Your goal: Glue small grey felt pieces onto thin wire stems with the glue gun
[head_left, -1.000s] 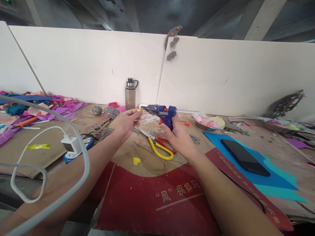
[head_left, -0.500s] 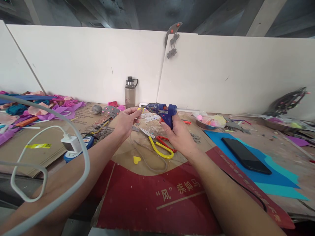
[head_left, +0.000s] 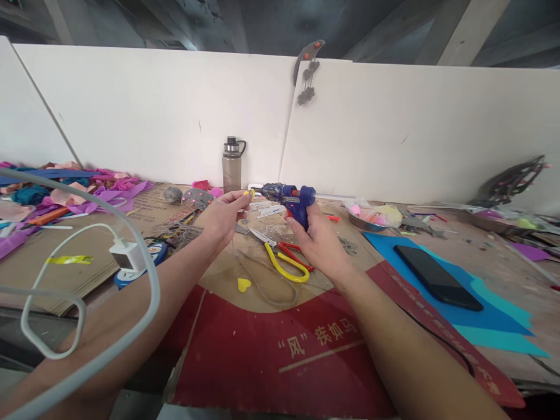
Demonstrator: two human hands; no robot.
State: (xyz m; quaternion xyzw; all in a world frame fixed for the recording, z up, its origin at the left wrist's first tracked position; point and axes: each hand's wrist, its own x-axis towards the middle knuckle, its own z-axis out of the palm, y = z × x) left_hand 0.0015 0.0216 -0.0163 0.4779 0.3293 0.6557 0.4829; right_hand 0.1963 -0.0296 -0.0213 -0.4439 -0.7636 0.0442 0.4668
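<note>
My right hand point(head_left: 318, 236) is wrapped round the handle of a blue hot glue gun point(head_left: 295, 201), with a clear glue stick point(head_left: 335, 197) out of its back end. The gun's nozzle points left. My left hand point(head_left: 225, 216) pinches a small yellow piece point(head_left: 249, 193) right at the nozzle; whether they touch I cannot tell, and its shape is partly hidden by the fingers. Below, a yellow heart point(head_left: 243, 284) lies on the cardboard point(head_left: 271, 361), beside a loop of grey cord point(head_left: 280, 303). Scissors point(head_left: 277, 256) with yellow and red handles lie between my hands.
A bottle point(head_left: 231, 166) stands by the white partition point(head_left: 153, 111). To the right, a black phone point(head_left: 437, 277) rests on blue sheets point(head_left: 494, 315). At left are felt scraps point(head_left: 79, 192), a white charger point(head_left: 126, 256) and a white cable point(head_left: 151, 291) crossing close in front.
Hardly anything differs. The yellow piece in my left fingers has turned or shifted slightly and shows more at the nozzle. The glue gun has barely moved.
</note>
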